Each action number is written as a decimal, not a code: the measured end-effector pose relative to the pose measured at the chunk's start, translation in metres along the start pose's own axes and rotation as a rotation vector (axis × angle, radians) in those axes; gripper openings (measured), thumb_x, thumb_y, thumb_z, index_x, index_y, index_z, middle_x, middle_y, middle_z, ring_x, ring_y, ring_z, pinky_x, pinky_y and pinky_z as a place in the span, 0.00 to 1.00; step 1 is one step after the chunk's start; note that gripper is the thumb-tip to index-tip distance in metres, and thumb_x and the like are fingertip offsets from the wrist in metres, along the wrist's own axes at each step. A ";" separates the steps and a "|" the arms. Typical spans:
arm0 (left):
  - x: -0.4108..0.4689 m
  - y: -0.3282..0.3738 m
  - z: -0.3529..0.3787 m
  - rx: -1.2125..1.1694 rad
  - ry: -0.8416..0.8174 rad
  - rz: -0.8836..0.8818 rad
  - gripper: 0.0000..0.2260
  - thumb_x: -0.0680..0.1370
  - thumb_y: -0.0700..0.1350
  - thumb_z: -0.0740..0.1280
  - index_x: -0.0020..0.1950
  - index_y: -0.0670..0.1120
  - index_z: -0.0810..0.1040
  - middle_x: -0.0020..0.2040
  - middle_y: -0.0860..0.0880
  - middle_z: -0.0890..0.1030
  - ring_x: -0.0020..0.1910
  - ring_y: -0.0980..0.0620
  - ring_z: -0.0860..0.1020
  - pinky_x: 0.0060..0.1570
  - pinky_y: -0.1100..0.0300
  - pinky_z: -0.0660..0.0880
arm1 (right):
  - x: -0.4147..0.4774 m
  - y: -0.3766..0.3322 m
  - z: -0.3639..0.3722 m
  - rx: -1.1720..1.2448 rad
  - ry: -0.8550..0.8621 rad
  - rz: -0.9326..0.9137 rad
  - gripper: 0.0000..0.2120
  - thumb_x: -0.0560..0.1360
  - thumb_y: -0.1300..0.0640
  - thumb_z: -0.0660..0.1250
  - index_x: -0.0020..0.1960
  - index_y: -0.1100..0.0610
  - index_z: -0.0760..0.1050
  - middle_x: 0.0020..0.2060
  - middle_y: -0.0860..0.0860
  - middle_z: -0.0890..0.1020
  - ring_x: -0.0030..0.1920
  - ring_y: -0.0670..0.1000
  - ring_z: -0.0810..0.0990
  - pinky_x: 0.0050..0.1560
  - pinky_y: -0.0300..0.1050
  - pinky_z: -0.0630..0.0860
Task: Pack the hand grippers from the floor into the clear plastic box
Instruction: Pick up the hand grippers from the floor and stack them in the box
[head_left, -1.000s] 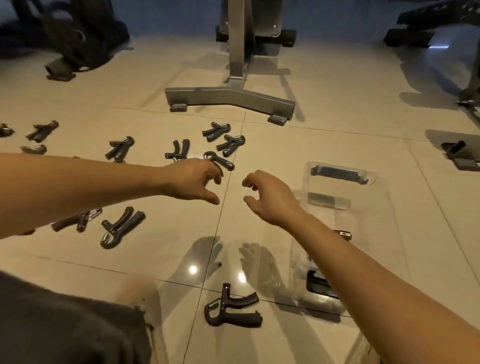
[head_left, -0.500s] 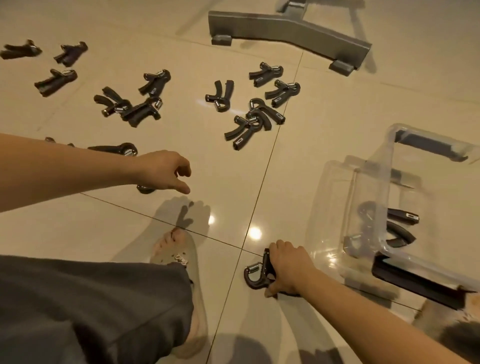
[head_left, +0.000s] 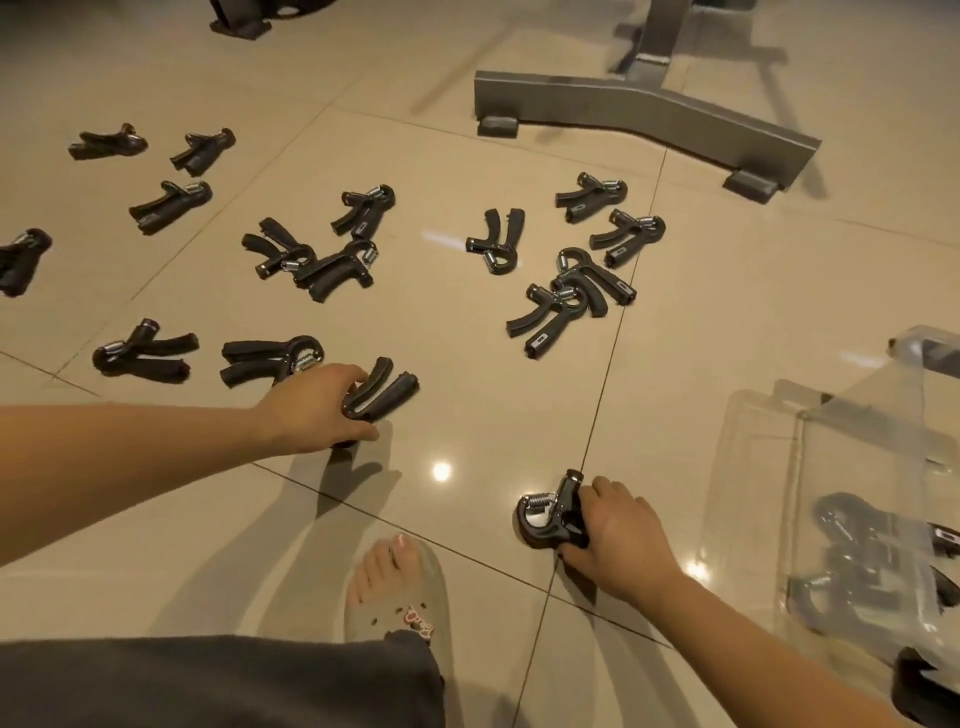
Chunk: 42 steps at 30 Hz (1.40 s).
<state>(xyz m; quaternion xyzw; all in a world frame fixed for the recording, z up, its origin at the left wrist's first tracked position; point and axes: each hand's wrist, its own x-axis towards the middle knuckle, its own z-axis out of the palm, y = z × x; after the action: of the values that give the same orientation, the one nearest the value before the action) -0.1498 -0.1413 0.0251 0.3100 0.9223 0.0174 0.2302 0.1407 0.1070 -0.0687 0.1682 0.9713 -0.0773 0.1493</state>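
Note:
Several black hand grippers lie scattered over the beige tiled floor, among them a pair near the middle. My left hand grips one hand gripper at its head, its two handles pointing up and right. My right hand curls round the handles of another hand gripper on a tile joint, spring end to the left. The clear plastic box stands at the right edge and holds a few grippers seen through its wall.
A grey metal stand base crosses the floor at the back right. My foot in a pale sandal stands between my arms. A dark trouser leg fills the bottom left. Dark equipment sits at the top left.
My left hand has reached forward and taken hold of a gripper on the floor. My right hand keeps its grasp on the near gripper. The view has shifted closer to the floor.

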 end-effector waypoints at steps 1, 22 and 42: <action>0.006 -0.008 0.009 -0.006 0.006 -0.022 0.38 0.70 0.64 0.75 0.74 0.47 0.70 0.67 0.49 0.77 0.62 0.48 0.77 0.59 0.51 0.76 | 0.011 -0.004 -0.005 0.024 0.001 0.005 0.21 0.65 0.40 0.73 0.50 0.53 0.76 0.45 0.50 0.77 0.46 0.54 0.78 0.39 0.48 0.72; 0.072 0.062 -0.015 -0.143 0.119 0.224 0.29 0.69 0.59 0.74 0.67 0.50 0.76 0.47 0.50 0.76 0.46 0.50 0.75 0.51 0.53 0.72 | 0.078 0.033 -0.105 0.142 0.232 -0.039 0.20 0.69 0.39 0.71 0.53 0.51 0.74 0.45 0.47 0.73 0.46 0.50 0.73 0.43 0.45 0.71; -0.010 0.382 -0.205 -0.158 0.108 0.687 0.37 0.70 0.52 0.79 0.77 0.52 0.69 0.60 0.52 0.75 0.58 0.53 0.74 0.64 0.53 0.74 | -0.080 0.250 -0.283 0.213 0.207 0.070 0.25 0.67 0.40 0.76 0.56 0.52 0.74 0.49 0.47 0.75 0.48 0.51 0.76 0.50 0.50 0.77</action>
<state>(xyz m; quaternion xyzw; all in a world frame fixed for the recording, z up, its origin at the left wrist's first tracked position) -0.0169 0.1844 0.2795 0.5820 0.7708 0.1817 0.1849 0.2256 0.3727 0.1987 0.2239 0.9614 -0.1568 0.0323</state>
